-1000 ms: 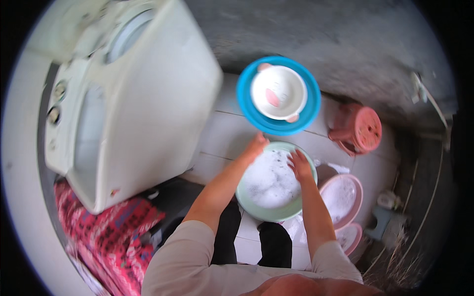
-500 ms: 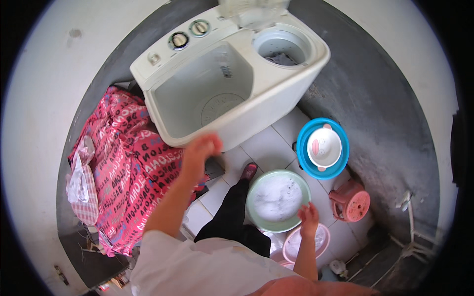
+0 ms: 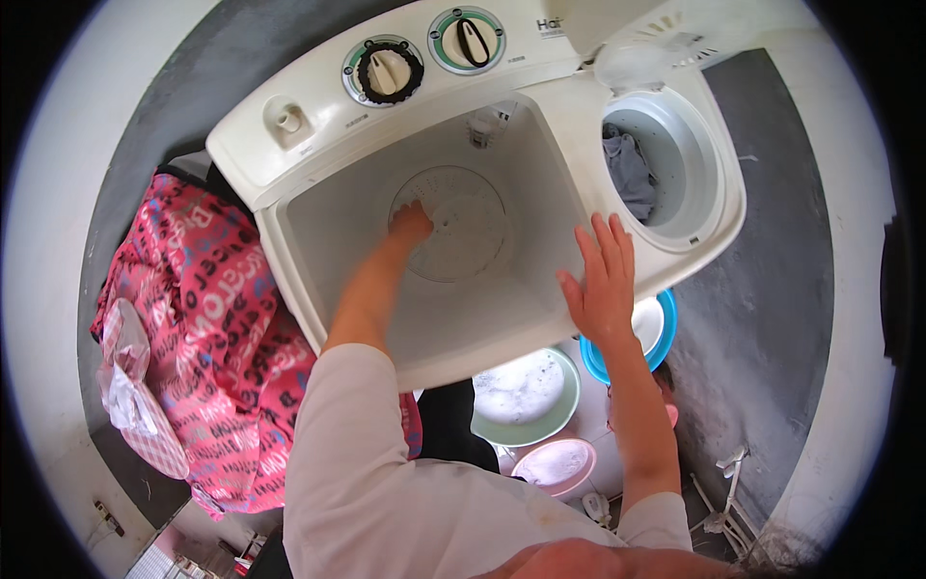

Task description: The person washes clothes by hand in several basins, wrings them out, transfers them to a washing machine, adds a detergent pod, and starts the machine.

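Observation:
My left hand [image 3: 412, 224] reaches down into the wash tub [image 3: 357, 222] of a white twin-tub washing machine [image 3: 449, 359]. Its fingers are curled together beside the round ribbed disc [image 3: 463, 227] at the tub's bottom; whatever they may hold is hidden. My right hand [image 3: 606, 280] is open, thumb apart from the fingers, over the machine's front rim between the two tubs. Grey cloth [image 3: 629, 174] lies inside the spin tub [image 3: 690, 179], whose lid [image 3: 666, 53] stands raised. Two round dials [image 3: 383, 72] sit on the panel behind the wash tub.
Pink printed cloth [image 3: 222, 367] drapes left of the machine, with a checked bag [image 3: 145, 415] on it. On the floor in front stand a green basin [image 3: 526, 391] of suds, a pink basin [image 3: 558, 465] and a blue basin [image 3: 667, 328] holding a white bowl [image 3: 648, 323].
I have leaned closer to the machine. My left hand has gone down into the wash tub. The right hand has moved up from beside the basins to the machine's front rim.

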The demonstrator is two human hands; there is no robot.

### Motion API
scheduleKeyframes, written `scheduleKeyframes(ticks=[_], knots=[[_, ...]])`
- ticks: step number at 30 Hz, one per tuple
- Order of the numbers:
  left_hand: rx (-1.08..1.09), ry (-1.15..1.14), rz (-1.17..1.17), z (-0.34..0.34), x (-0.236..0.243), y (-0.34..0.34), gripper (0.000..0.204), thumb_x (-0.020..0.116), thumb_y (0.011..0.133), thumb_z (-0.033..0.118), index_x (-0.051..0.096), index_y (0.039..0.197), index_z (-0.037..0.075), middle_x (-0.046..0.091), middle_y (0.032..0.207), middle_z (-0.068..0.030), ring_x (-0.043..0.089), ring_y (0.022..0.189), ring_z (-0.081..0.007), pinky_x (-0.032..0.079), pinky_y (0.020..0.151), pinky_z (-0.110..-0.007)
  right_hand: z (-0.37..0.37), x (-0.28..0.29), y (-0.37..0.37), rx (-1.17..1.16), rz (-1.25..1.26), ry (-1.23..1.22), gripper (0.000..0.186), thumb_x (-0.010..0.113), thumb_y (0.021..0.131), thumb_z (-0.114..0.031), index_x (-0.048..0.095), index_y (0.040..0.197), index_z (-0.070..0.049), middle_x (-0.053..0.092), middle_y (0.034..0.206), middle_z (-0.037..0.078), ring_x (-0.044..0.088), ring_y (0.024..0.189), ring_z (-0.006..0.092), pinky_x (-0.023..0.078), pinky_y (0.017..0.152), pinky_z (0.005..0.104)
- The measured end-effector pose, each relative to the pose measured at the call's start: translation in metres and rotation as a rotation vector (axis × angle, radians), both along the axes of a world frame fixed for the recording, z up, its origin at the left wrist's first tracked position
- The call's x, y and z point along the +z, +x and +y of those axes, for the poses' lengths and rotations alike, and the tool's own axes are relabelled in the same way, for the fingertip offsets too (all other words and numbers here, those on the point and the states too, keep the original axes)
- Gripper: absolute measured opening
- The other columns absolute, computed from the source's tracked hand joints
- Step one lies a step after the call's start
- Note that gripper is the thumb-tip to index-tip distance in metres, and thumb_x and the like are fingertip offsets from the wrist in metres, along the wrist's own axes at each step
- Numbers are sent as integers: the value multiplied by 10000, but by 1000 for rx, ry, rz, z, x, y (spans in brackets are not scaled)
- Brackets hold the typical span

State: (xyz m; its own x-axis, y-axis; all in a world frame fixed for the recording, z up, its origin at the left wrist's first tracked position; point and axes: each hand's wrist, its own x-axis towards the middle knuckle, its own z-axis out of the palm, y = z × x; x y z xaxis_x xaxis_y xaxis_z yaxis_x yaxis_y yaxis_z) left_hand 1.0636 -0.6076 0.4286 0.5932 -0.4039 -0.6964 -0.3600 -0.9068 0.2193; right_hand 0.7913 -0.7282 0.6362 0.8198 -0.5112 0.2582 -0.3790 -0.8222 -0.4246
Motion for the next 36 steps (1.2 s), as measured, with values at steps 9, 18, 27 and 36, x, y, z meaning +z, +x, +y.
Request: scheduleKeyframes(ticks=[9, 18, 27, 36], knots=[[-311, -32, -355, 5, -144, -12, 558, 497, 811, 231, 277, 1287, 40, 308, 1310, -144, 320, 1195, -315, 334, 927, -467, -3, -12, 3, 51, 81, 44, 342, 551, 780, -258, 553, 1049, -46, 451, 1214, 173, 377, 1158, 369, 246, 973, 493], [-286, 14, 117, -13, -143, -14, 383, 442, 838, 215, 454, 1168, 22, 529, 1088, -172, 511, 989, -270, 421, 823, -376, -2, -11, 7, 79, 76, 85, 316, 622, 697, -207, 595, 987, -86, 491, 1166, 151, 431, 1119, 328, 270, 968, 473], [-389, -241, 326, -51, 150, 18, 248, 561, 779, 255, 604, 921, 57, 598, 770, -87, 554, 617, -200, 444, 565, -327, -6, -9, 4, -10, -79, 182, 499, 663, 659, -150, 499, 1125, -79, 429, 1224, 126, 382, 1153, 310, 283, 985, 427], [-448, -356, 385, -32, 356, 5, 188, 559, 759, 121, 622, 910, 27, 615, 741, -24, 554, 590, -81, 446, 516, -232, 13, 24, -40, -263, -267, 574, 729, 646, 737, -211, 240, 1310, -18, 240, 1344, 197, 274, 1235, 317, 273, 987, 378]])
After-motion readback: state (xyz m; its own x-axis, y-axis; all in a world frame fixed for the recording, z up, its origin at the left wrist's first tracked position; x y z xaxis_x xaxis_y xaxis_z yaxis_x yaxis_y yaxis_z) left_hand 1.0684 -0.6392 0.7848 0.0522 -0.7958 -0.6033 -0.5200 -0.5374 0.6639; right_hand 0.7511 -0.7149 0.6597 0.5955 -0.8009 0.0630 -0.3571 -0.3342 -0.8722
